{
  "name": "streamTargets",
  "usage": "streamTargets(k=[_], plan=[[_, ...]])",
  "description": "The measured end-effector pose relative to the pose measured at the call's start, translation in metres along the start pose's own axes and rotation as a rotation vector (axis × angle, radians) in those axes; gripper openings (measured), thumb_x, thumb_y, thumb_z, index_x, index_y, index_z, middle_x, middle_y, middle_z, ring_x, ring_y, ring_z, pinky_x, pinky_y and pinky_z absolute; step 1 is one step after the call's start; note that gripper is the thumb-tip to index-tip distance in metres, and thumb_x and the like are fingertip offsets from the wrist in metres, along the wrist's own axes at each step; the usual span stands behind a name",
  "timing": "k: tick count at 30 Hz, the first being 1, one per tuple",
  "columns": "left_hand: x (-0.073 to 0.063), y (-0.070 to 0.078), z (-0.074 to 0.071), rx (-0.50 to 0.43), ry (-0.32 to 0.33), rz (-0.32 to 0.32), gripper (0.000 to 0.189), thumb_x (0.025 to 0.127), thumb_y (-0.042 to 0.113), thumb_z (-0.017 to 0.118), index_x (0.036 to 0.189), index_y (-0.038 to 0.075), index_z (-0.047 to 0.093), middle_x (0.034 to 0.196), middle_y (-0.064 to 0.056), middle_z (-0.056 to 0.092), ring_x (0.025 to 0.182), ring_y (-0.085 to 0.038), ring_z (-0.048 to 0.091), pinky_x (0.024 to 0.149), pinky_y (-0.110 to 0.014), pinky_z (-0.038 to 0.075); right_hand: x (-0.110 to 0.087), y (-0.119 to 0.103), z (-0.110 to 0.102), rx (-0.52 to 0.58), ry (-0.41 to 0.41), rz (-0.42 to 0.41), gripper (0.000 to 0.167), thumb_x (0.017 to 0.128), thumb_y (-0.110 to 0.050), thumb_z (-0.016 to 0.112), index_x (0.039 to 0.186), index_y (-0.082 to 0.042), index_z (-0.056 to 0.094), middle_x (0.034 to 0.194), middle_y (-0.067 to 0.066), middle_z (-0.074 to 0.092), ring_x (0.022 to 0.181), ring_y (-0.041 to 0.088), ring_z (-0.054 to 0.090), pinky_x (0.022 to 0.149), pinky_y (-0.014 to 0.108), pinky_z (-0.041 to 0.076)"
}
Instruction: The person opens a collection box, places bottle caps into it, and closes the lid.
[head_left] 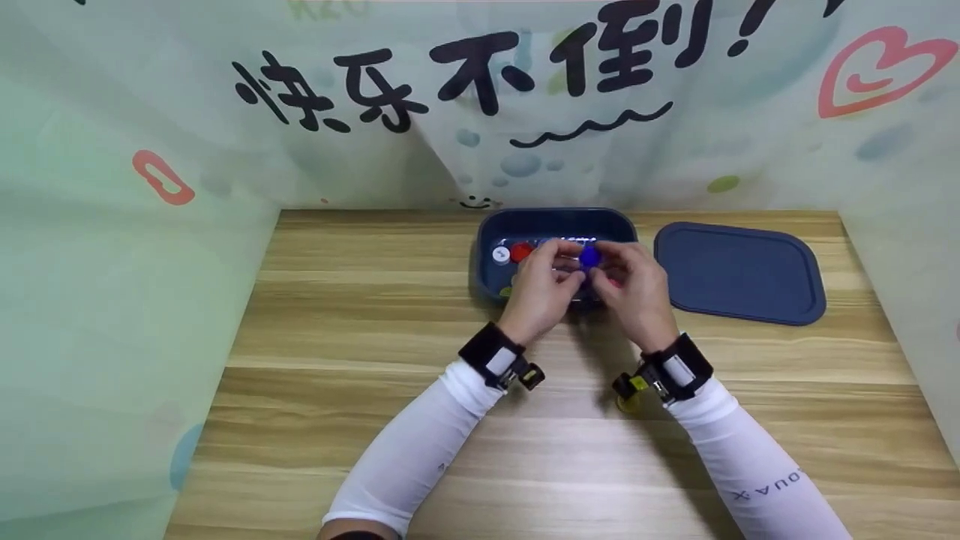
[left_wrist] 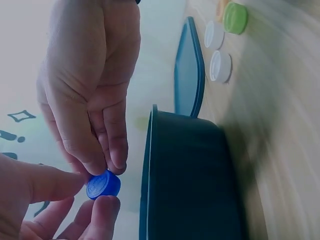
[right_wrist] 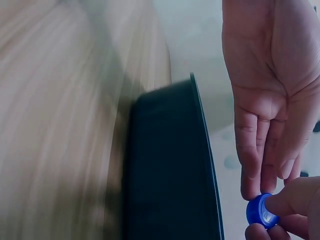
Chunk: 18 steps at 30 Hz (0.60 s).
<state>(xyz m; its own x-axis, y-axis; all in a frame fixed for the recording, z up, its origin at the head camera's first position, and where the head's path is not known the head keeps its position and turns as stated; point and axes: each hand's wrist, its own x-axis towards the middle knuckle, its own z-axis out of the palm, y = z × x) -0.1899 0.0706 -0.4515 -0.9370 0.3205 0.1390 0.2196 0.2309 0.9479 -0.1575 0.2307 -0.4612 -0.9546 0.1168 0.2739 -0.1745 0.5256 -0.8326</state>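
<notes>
A small blue bottle cap (head_left: 589, 256) is held between the fingertips of both hands, over the dark blue box. My left hand (head_left: 538, 296) reaches in from the left and pinches one side of the cap. From the right, my right hand (head_left: 641, 292) grips it too, its thumb overlapping the cap's hollow side in the right wrist view. Both hands partly cover the open box (head_left: 482, 259). Inside it show a white cap (head_left: 501, 256) and a red cap (head_left: 521, 252); other contents are largely hidden behind the hands.
A dark blue lid (head_left: 739, 274) lies flat on the wooden table, right of the box. Two white caps, one upper (left_wrist: 215, 35) and one lower (left_wrist: 220, 66), and a green cap (left_wrist: 235, 18) lie on the table. A yellow cap (head_left: 627, 406) shows beneath the right wrist. A printed cloth backdrop stands behind.
</notes>
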Motion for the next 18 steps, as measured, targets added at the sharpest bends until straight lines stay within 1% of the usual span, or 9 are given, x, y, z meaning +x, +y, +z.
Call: streamTargets(k=[3,5,8,11,13,16,18], plan=[[0.008,-0.002,0.006,-0.026,-0.017,-0.008,0.031,0.098,-0.006,0.070,0.129,-0.002,0.065,0.127,-0.015,0.070,0.116,-0.027,0.070,0.093,-0.019,0.056,0.005,0.005,-0.004,0.003,0.010,0.025,0.038,0.098,-0.001,0.071,0.135,0.006,0.066,0.123,0.019,0.063,0.108,0.027,0.070,0.095,0.037,0.060],[0.012,-0.004,0.010,-0.034,-0.028,-0.010,0.031,0.098,-0.006,0.069,0.129,-0.002,0.065,0.130,-0.016,0.069,0.121,-0.028,0.069,0.096,-0.020,0.055,0.006,0.009,-0.006,0.009,0.015,0.037,0.038,0.098,-0.001,0.070,0.135,0.007,0.066,0.124,0.020,0.063,0.109,0.028,0.071,0.095,0.035,0.060],[0.018,-0.009,0.014,-0.034,-0.049,-0.008,0.033,0.098,-0.009,0.066,0.130,-0.002,0.064,0.135,-0.016,0.067,0.127,-0.027,0.066,0.101,-0.021,0.053,0.008,0.014,-0.007,0.031,0.017,0.057,0.038,0.099,0.000,0.067,0.136,0.008,0.065,0.128,0.023,0.065,0.115,0.034,0.071,0.098,0.040,0.059],[0.022,-0.013,0.016,-0.022,-0.071,0.009,0.037,0.097,-0.012,0.061,0.132,-0.003,0.063,0.140,-0.017,0.064,0.133,-0.023,0.062,0.106,-0.021,0.049,0.009,0.015,-0.006,0.034,0.018,0.069,0.039,0.100,0.001,0.064,0.138,0.009,0.063,0.134,0.026,0.066,0.122,0.038,0.068,0.104,0.045,0.055],[0.022,-0.015,0.016,-0.016,-0.082,0.020,0.040,0.095,-0.014,0.059,0.133,-0.003,0.062,0.145,-0.018,0.062,0.137,-0.022,0.058,0.109,-0.020,0.047,0.008,0.015,-0.006,0.036,0.016,0.070,0.040,0.101,0.002,0.063,0.140,0.009,0.062,0.138,0.027,0.065,0.126,0.040,0.066,0.107,0.048,0.053],[0.020,-0.016,0.013,0.022,-0.077,0.037,0.043,0.094,-0.013,0.060,0.135,0.000,0.062,0.150,-0.019,0.058,0.141,-0.021,0.054,0.111,-0.019,0.044,0.007,0.013,-0.007,0.038,0.008,0.067,0.041,0.101,0.002,0.063,0.141,0.008,0.061,0.140,0.025,0.064,0.128,0.039,0.064,0.108,0.045,0.052],[0.017,-0.016,0.010,0.033,-0.067,0.048,0.044,0.094,-0.012,0.061,0.136,0.001,0.062,0.152,-0.020,0.056,0.142,-0.022,0.053,0.111,-0.020,0.044,0.005,0.011,-0.008,0.047,0.003,0.060,0.041,0.101,0.002,0.062,0.142,0.007,0.061,0.141,0.024,0.064,0.128,0.038,0.064,0.108,0.044,0.052]])
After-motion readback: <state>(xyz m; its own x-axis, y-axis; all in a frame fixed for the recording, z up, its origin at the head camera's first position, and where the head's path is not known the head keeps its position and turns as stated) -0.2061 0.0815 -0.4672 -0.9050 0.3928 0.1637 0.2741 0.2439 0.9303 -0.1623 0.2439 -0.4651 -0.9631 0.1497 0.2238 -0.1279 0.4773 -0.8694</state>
